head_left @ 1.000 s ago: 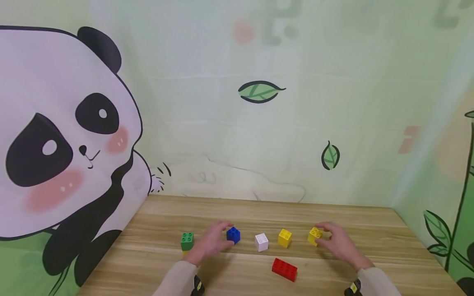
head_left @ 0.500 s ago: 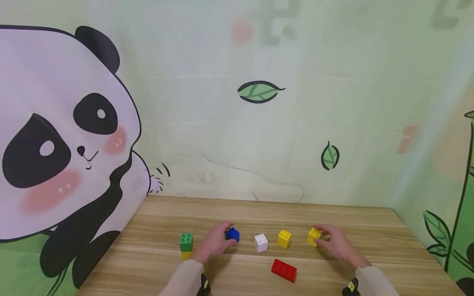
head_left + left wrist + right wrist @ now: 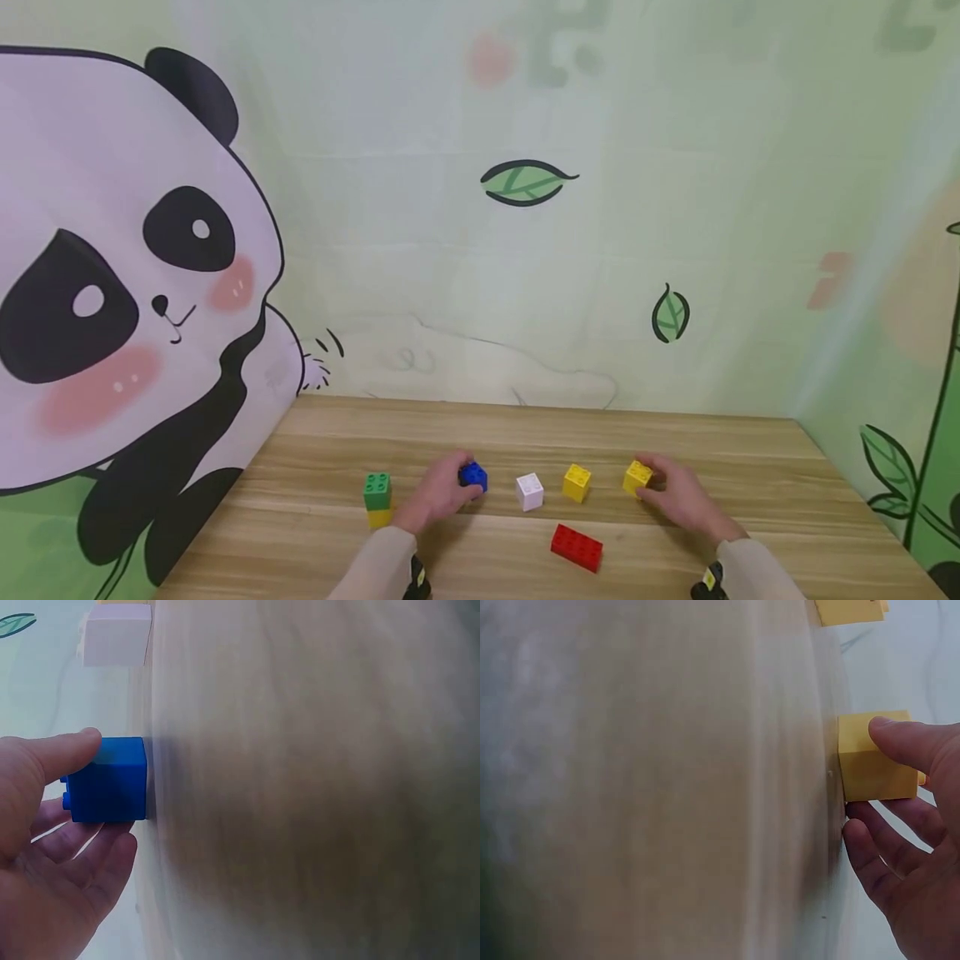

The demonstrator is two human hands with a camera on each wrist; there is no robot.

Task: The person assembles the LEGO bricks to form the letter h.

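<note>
My left hand (image 3: pixel 437 493) pinches a small blue building block (image 3: pixel 475 477) between thumb and fingers. In the left wrist view the blue block (image 3: pixel 110 784) stands on the table, its studs facing away from the tabletop. On the right, a yellow building block (image 3: pixel 637 476) is pinched by my right hand (image 3: pixel 684 493). The right wrist view shows my thumb on one side of that yellow block (image 3: pixel 877 774), with fingers at the opposite side. Between the two hands stand a white block (image 3: pixel 529 492) and a second yellow block (image 3: pixel 576 483).
A red eight-stud brick (image 3: pixel 576 547) lies nearer the front of the wooden table (image 3: pixel 495 575). Left of my left hand, a green block (image 3: pixel 377 490) sits on a yellow one (image 3: pixel 379 518). Behind the table hangs a printed cloth (image 3: pixel 420 250) with a panda.
My left hand has moved slightly right and its thumb and fingers have come in around the blue block. My right fingers have drawn closer on the yellow block. The other blocks stay put.
</note>
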